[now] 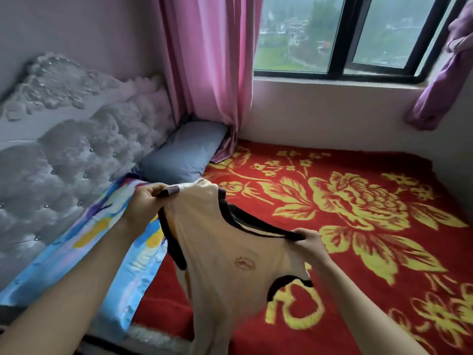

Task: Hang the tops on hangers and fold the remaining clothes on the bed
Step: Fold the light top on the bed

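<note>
cream top [230, 265] hangs below both grips, over the bed [358, 201]. left hand [144, 201] pinches one shoulder; right hand [308, 243] clenches the black-trimmed other. likely risk: thin trim slipping from fingers, top dropping crumpled.

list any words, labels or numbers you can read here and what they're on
None can be read for certain.
Cream top: small reddish chest mark, blurred, no letters made out.
Red blanket: large yellow shapes beside the top's hem may be characters, partly covered, unreadable.
</note>
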A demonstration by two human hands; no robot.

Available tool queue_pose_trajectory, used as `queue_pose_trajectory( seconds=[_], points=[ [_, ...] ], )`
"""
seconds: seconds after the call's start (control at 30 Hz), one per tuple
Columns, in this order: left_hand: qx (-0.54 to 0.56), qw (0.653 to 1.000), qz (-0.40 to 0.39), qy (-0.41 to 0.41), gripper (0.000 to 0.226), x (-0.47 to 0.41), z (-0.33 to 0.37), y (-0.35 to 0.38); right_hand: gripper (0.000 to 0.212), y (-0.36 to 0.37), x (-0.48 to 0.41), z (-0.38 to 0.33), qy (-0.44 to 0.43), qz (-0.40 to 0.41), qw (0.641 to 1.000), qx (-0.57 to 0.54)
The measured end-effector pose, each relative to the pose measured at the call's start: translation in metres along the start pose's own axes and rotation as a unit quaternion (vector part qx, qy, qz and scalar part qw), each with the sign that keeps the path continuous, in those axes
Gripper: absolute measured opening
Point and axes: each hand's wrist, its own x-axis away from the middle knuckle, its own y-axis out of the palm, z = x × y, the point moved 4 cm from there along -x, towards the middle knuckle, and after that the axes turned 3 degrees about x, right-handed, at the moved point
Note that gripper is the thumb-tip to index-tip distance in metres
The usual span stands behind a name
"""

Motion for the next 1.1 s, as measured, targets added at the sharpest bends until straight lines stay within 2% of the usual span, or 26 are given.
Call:
queue_pose_trajectory(
  seconds=[0.03, 0.07, 0.13, 0.17, 0.27, 0.33, 0.37, 0.43, 0.5, 0.57, 0.67, 0.77, 0.8, 0.97, 1.1],
  points=[
    [0.005, 0.999, -0.002, -0.04, 0.037, 0.0, -0.016, -0.006, 0.028, -0.011, -0.009, -0.009, -0.018, -0.006, 1.0, -0.001],
    [0.014, 0.996, -0.014, -0.081, 0.037, 0.0, -0.032, -0.009, 0.03, -0.019, -0.016, -0.017, -0.038, -0.012, 0.999, 0.011],
    [0.021, 0.983, -0.058, -0.173, 0.016, 0.001, -0.059, -0.015, 0.022, -0.028, -0.029, -0.033, -0.068, -0.024, 0.997, 0.04],
    [0.017, 0.971, -0.088, -0.222, 0.019, 0.002, -0.07, -0.016, 0.018, -0.031, -0.033, -0.041, -0.077, -0.029, 0.996, 0.037],
    [-0.035, 0.911, -0.246, -0.33, 0.062, 0.009, -0.099, -0.01, 0.011, -0.033, -0.04, -0.058, -0.069, -0.059, 0.996, 0.012],
    [-0.131, 0.841, -0.387, -0.355, 0.071, 0.018, -0.109, 0.006, 0.019, -0.028, -0.041, -0.069, -0.058, -0.086, 0.994, 0.017],
    [-0.17, 0.811, -0.425, -0.365, 0.067, 0.022, -0.113, 0.013, 0.017, -0.024, -0.044, -0.072, -0.054, -0.091, 0.994, 0.024],
    [-0.216, 0.784, -0.447, -0.373, 0.058, 0.027, -0.123, 0.031, 0.007, -0.018, -0.042, -0.079, -0.054, -0.09, 0.994, 0.028],
    [-0.28, 0.776, -0.443, -0.35, 0.07, 0.029, -0.137, 0.05, 0.007, -0.014, -0.04, -0.083, -0.052, -0.088, 0.994, 0.025],
    [-0.284, 0.791, -0.444, -0.31, 0.083, 0.032, -0.144, 0.075, 0.012, -0.011, -0.039, -0.088, -0.053, -0.074, 0.995, 0.035],
    [-0.175, 0.839, -0.429, -0.284, 0.093, 0.034, -0.14, 0.109, 0.017, -0.011, -0.042, -0.1, -0.074, -0.03, 0.995, 0.067],
    [-0.144, 0.852, -0.445, -0.233, 0.124, 0.033, -0.135, 0.133, 0.025, -0.013, -0.045, -0.111, -0.102, 0.024, 0.991, 0.083],
    [-0.14, 0.855, -0.449, -0.216, 0.126, 0.033, -0.134, 0.142, 0.027, -0.015, -0.046, -0.113, -0.106, 0.037, 0.99, 0.087],
    [-0.066, 0.886, -0.425, -0.174, 0.101, 0.028, -0.117, 0.173, 0.038, -0.012, -0.056, -0.125, -0.101, 0.089, 0.989, 0.063],
    [-0.024, 0.92, -0.338, -0.196, 0.088, 0.032, -0.126, 0.188, 0.05, -0.008, -0.063, -0.135, -0.105, 0.165, 0.981, 0.016]
  ],
)
